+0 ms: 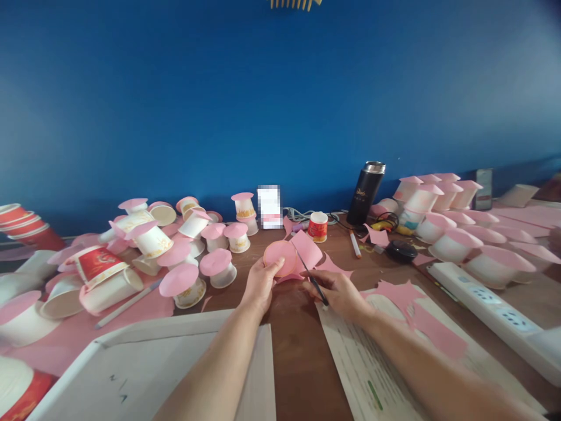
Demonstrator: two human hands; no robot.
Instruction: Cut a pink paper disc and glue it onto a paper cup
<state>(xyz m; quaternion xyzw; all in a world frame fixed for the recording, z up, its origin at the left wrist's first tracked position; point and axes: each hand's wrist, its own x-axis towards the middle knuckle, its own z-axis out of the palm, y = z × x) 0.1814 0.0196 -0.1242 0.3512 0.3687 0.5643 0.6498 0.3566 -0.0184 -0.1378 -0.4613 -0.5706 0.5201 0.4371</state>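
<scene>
My left hand pinches a piece of pink paper with a round outline on it, thumb on top, over the middle of the table. My right hand is closed around a pair of scissors with dark handles. Their blades lie against the paper, between its round part and a squarish flap at the right. Pink paper scraps lie just beyond my right hand. Behind the paper stands a small red paper cup.
Several paper cups with pink paper discs crowd the left, and more cups fill the right. A black thermos, a marker, a power strip, a white box lid and a printed sheet lie around my arms.
</scene>
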